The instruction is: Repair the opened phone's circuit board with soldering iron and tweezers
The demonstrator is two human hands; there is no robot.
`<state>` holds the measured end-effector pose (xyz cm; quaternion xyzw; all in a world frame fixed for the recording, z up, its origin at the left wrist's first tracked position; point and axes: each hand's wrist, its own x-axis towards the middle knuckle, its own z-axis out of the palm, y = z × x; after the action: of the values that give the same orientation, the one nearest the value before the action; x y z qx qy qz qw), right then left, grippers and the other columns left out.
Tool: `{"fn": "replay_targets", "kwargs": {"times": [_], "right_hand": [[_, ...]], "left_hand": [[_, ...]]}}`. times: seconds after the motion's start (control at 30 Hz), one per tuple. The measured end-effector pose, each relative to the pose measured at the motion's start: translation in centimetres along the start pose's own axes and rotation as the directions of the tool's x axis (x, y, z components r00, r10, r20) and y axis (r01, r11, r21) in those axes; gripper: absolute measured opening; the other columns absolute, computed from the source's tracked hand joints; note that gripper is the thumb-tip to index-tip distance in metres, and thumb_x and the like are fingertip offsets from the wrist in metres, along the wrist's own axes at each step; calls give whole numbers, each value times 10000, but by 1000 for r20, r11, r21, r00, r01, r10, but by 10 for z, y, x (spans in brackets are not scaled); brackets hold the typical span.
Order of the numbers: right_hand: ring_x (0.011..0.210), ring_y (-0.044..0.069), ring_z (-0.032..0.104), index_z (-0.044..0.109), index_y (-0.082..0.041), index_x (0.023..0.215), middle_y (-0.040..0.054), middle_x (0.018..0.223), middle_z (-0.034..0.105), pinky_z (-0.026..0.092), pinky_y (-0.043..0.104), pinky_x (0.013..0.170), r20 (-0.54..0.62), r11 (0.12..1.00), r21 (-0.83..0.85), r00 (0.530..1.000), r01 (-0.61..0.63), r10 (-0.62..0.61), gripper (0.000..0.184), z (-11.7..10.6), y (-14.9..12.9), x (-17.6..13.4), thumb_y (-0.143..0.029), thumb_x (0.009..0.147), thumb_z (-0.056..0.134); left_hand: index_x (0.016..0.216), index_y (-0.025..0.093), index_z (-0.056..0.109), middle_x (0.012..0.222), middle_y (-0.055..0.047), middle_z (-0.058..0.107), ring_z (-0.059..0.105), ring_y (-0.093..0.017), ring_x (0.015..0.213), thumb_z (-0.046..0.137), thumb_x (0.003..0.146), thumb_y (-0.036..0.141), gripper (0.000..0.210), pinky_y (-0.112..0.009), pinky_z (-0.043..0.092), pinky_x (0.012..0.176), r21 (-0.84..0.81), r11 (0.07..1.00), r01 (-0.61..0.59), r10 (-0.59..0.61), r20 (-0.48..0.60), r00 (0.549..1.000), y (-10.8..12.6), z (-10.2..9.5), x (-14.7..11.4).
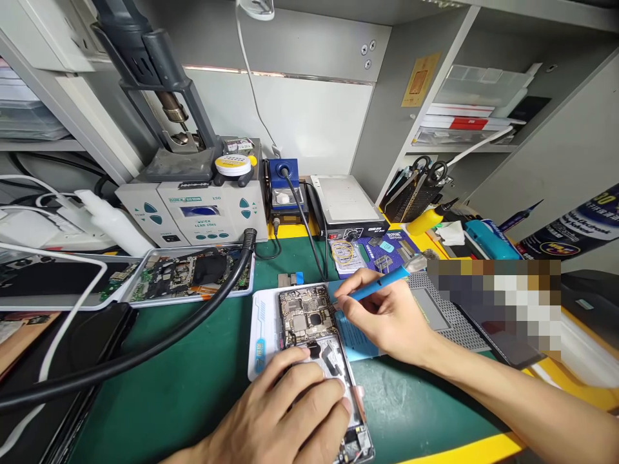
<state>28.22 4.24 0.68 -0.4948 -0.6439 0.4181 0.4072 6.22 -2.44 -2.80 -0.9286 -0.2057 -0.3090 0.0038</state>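
Observation:
An opened phone with its circuit board bare lies at a slant, its upper part over a white-and-blue pad. My left hand lies over the lower left of the phone, its fingers curved and pressed against the frame; the thumb is hidden. Between thumb and fingers, my right hand pinches a slim tool with a blue handle. The handle's outer end points up to the right and carries a pale tip. Its working end, close to the phone's upper right edge, is hard to make out.
A hot air station, a soldering station and a grey box unit line the back. The black hose crosses the green mat at left. Opened tablets lie behind it. A perforated plate lies right of my hand.

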Motion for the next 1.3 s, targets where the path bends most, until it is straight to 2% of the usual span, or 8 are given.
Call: {"fn": "replay_targets", "kwargs": {"times": [0.07, 0.2, 0.3, 0.5, 0.63, 0.77, 1.3], "right_hand": [[461, 85, 438, 659, -180, 792, -34, 605, 565, 295, 223, 417, -11, 1000, -4, 1000, 9, -9, 30, 0, 0, 0, -189, 769, 676], [523, 110, 510, 663, -184, 752, -5, 650, 614, 360, 232, 450, 15, 999, -22, 999, 42, -41, 28, 1, 1, 0, -173, 778, 660], [498, 100, 491, 662, -182, 767, -18, 634, 596, 350, 228, 441, -9, 998, -23, 998, 63, -63, 24, 1, 1, 0, -182, 790, 667], [564, 126, 539, 657, -187, 763, -1, 664, 623, 393, 245, 483, 2, 996, -35, 997, 82, -82, 37, 1, 1, 0, -182, 799, 655], [537, 108, 518, 651, -186, 769, -15, 664, 615, 381, 238, 474, -19, 997, -25, 997, 68, -68, 49, 1, 1, 0, -178, 817, 646], [547, 112, 523, 654, -180, 769, -10, 667, 619, 393, 239, 481, 12, 997, -42, 998, 69, -69, 40, 0, 0, 0, -173, 808, 646], [516, 93, 507, 658, -176, 787, -23, 655, 613, 373, 219, 450, -29, 996, -31, 996, 81, -81, 44, 3, 2, 1, -171, 823, 634]], "left_hand": [[1123, 150, 718, 1115, -48, 734, 636, -215, 1051, 485, 998, 116, 267, -467, 506, 1080, 5, 1000, 0, 1, -9, 1000, 0, 0, 1], [1111, 152, 719, 1120, -46, 732, 632, -210, 1056, 524, 978, 98, 241, -459, 499, 1088, 12, 1000, 0, 0, -19, 1000, 1, -1, 2], [1115, 152, 720, 1129, -42, 731, 628, -211, 1058, 523, 981, 99, 244, -459, 497, 1086, 12, 1000, 12, -12, -17, 1000, 1, 0, 3], [1117, 150, 725, 1121, -39, 734, 618, -218, 1077, 446, 1013, 111, 300, -466, 477, 1102, -7, 1000, 12, -12, -7, 1000, 1, 1, 1], [1120, 159, 722, 1115, -44, 732, 623, -218, 1076, 490, 1003, 113, 263, -472, 491, 1097, 18, 1000, 19, -19, -5, 1000, 1, 1, 2], [1108, 168, 724, 1119, -33, 731, 624, -211, 1078, 524, 991, 100, 242, -453, 500, 1085, 33, 999, 18, -18, 2, 1000, 1, -2, 3], [1156, 177, 730, 1165, -14, 731, 593, -208, 1142, 454, 1020, 129, 311, -442, 460, 1112, 18, 1000, 22, -23, 72, 997, 0, -11, 6]]}}
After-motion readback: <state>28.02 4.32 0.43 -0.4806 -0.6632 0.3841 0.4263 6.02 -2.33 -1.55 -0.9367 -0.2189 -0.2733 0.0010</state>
